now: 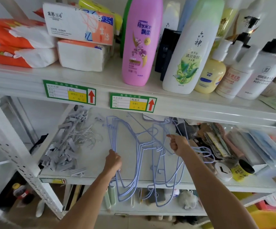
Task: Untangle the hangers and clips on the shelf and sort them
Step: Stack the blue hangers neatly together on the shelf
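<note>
Several pale blue wire hangers [143, 146] lie tangled across the middle shelf [94, 154], their lower ends hanging over its front edge. My left hand [113, 161] is closed around a bundle of hangers at the left of the tangle. My right hand [177, 144] pinches a hanger wire at the right of the tangle, a little above the shelf. A heap of grey clip hangers [68, 146] with metal hooks lies at the left of the same shelf, apart from both hands.
Combs, packets and a small black-lidded jar [242, 169] crowd the shelf's right side. The upper shelf [101, 83] just above holds tissue packs [77, 22] and shampoo bottles [141, 42]. A perforated white upright [18, 162] stands at the left.
</note>
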Demonstrator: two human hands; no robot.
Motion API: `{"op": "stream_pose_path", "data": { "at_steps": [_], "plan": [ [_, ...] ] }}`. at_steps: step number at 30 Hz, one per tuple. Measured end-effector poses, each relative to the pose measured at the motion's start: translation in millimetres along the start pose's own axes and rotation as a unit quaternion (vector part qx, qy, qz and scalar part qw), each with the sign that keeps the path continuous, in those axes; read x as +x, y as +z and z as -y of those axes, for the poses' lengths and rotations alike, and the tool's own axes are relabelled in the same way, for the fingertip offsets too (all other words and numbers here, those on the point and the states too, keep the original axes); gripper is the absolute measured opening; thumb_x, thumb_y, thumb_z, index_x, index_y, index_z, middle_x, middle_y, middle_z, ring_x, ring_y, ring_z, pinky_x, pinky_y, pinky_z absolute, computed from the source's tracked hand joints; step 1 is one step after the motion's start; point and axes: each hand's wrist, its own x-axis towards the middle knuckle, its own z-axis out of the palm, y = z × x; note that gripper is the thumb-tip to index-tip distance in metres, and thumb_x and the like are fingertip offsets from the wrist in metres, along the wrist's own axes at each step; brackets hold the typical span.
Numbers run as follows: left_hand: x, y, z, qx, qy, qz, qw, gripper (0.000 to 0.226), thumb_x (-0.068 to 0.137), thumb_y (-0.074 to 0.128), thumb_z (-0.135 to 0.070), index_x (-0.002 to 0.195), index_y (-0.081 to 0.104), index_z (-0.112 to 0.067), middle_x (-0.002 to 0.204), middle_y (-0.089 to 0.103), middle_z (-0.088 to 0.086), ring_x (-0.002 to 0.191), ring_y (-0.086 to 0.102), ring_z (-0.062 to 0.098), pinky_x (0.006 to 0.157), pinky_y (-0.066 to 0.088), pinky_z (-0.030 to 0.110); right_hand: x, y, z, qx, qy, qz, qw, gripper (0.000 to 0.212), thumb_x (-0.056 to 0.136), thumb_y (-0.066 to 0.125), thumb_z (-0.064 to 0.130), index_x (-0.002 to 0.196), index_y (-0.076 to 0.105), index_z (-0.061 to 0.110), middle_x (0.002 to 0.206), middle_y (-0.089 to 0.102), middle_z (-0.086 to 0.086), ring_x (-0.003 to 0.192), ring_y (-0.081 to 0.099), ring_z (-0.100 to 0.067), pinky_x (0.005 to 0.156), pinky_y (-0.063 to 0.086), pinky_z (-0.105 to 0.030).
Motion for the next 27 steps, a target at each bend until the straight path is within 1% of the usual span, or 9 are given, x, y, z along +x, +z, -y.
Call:
{"op": "stream_pose_path", "data": {
  "at_steps": [4,9,11,16,18,20,22,25,27],
  "plan": [
    [-0.6,-3.3,-2.0,-0.01,-0.001,-0.006,1.0,0.012,0.102,0.033,-0.008,0.107,0.042,-0.002,0.106,0.056,0.025,0.073,0.061,0.034,0.049,0.048,0.032,5.4,-17.1,12.3,0.027,0.001,-0.026,0.999,0.03,0.106,0.032,0.008,0.096,0.059,0.001,0.04,0.026,0.005,0.028,0.02,-0.007,0.028,0.018,-0.015],
    [0.6,-4.1,-0.7,0.015,-0.003,-0.007,1.0,0.011,0.103,0.031,-0.011,0.105,0.04,-0.005,0.095,0.054,0.018,0.059,0.059,0.03,0.047,0.05,0.033,13.4,-20.0,23.8,0.08,-0.002,-0.04,0.996,0.028,0.105,0.03,0.004,0.096,0.057,0.001,0.038,0.027,0.006,0.027,0.021,-0.007,0.028,0.018,-0.016],
    [0.2,-3.6,0.1,0.029,0.0,-0.006,1.0,0.01,0.103,0.032,-0.011,0.104,0.039,-0.005,0.096,0.054,0.017,0.056,0.058,0.028,0.042,0.046,0.031,15.1,-18.7,26.7,0.092,-0.007,-0.035,0.995,0.028,0.104,0.03,0.002,0.096,0.056,0.0,0.038,0.027,0.005,0.027,0.021,-0.007,0.028,0.018,-0.016],
    [10.8,-0.1,-4.2,0.032,0.024,-0.025,0.999,0.01,0.1,0.036,-0.011,0.103,0.043,-0.005,0.094,0.057,0.021,0.055,0.057,0.028,0.04,0.044,0.029,10.3,-14.9,26.4,0.131,0.009,0.0,0.991,0.024,0.106,0.031,0.006,0.099,0.054,0.001,0.04,0.026,0.005,0.027,0.02,-0.008,0.027,0.018,-0.017],
    [13.5,4.0,-2.3,0.028,0.021,-0.03,0.999,0.011,0.097,0.038,-0.01,0.102,0.045,-0.003,0.09,0.061,0.022,0.054,0.059,0.029,0.041,0.044,0.029,2.3,-3.6,16.3,0.142,0.01,0.015,0.99,0.027,0.107,0.029,0.007,0.097,0.054,0.001,0.04,0.024,0.006,0.027,0.018,-0.007,0.026,0.017,-0.018],
    [13.7,7.8,0.2,0.008,0.01,-0.02,1.0,0.015,0.096,0.037,-0.008,0.106,0.045,0.0,0.079,0.061,0.019,0.05,0.059,0.026,0.041,0.042,0.027,-10.1,12.5,0.1,0.153,-0.001,0.021,0.988,0.028,0.106,0.028,0.005,0.096,0.054,0.002,0.04,0.022,0.007,0.027,0.018,-0.006,0.026,0.016,-0.017],
    [12.1,9.3,0.2,-0.031,-0.003,-0.01,0.999,0.016,0.097,0.036,-0.006,0.108,0.045,0.001,0.069,0.059,0.016,0.047,0.06,0.025,0.042,0.043,0.027,-22.4,30.5,-17.2,0.167,-0.018,0.021,0.985,0.026,0.104,0.03,0.002,0.097,0.055,0.001,0.04,0.022,0.007,0.027,0.018,-0.006,0.026,0.015,-0.016],
    [10.9,5.8,1.1,-0.067,-0.016,0.002,0.998,0.014,0.096,0.037,-0.005,0.104,0.047,0.001,0.07,0.06,0.016,0.04,0.062,0.02,0.037,0.046,0.025,-39.4,59.3,-36.0,0.167,-0.048,0.004,0.985,0.023,0.102,0.036,0.001,0.099,0.058,0.0,0.041,0.025,0.007,0.03,0.02,-0.007,0.031,0.015,-0.015],
    [13.3,1.5,2.6,-0.071,-0.023,0.006,0.997,0.017,0.094,0.039,-0.004,0.104,0.051,0.003,0.07,0.062,0.015,0.04,0.063,0.018,0.038,0.049,0.025,-44.5,72.9,-44.5,0.168,-0.071,-0.011,0.983,0.022,0.101,0.037,0.0,0.096,0.059,0.001,0.043,0.029,0.005,0.032,0.022,-0.008,0.033,0.017,-0.016]
  ]
}}
